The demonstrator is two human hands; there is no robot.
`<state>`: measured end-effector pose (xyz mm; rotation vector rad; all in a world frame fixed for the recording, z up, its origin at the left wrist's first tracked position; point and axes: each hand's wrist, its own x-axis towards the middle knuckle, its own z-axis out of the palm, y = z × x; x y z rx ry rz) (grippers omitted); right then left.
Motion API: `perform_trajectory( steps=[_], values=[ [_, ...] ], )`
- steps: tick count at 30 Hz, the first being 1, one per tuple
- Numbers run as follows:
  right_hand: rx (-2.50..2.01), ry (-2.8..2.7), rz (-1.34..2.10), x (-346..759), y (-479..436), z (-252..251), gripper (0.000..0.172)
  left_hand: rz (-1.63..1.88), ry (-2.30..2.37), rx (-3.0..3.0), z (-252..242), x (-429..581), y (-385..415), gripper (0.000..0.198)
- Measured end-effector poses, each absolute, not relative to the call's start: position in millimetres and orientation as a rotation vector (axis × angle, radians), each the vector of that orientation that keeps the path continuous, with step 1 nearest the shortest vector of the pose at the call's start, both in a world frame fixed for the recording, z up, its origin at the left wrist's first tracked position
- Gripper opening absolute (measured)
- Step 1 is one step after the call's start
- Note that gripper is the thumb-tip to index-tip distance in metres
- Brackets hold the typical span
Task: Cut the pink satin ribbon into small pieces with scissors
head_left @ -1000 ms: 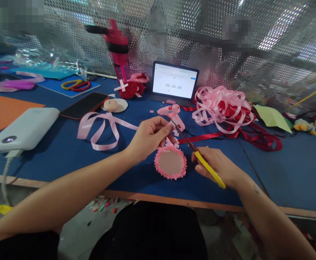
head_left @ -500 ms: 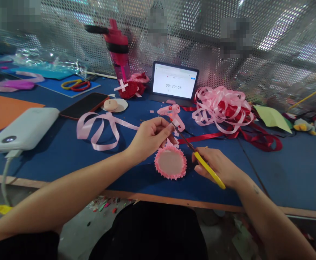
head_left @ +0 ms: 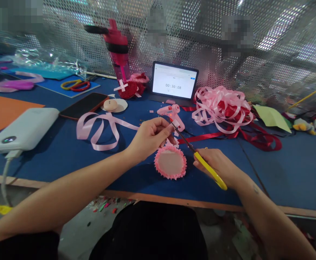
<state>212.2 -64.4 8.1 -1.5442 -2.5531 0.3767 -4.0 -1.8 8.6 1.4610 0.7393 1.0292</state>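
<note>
Mid-snip here, I reckon. My left hand (head_left: 149, 137) at centre frame is pinching a short ribbon piece (head_left: 173, 142). My right hand (head_left: 219, 167) is wrapped round the yellow-handled scissors (head_left: 199, 156), blades angled up at those fingertips. The ruffled pink disc (head_left: 170, 162) lies on the table (head_left: 65, 159) just below, between both hands. The cut probably wants the blades square across the ribbon and clear of my fingers. My fingers hide most of the ribbon, and I can't make out if the blades are parted.

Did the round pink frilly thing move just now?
No. The pink frilly disc stays in the same place, straight below the tablet.
</note>
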Motion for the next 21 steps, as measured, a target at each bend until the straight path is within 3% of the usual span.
perform_trajectory(
  steps=[11,21],
  values=[
    [-1.596,-2.556,0.279,213.1,-61.3,2.7,0.049,1.036,0.723,1.437,9.2,-3.9,-1.6,0.015],
    [-1.484,-2.415,0.485,214.7,-66.0,8.4,0.047,1.062,0.673,1.395,6.6,-0.3,0.6,0.007]
  ],
)
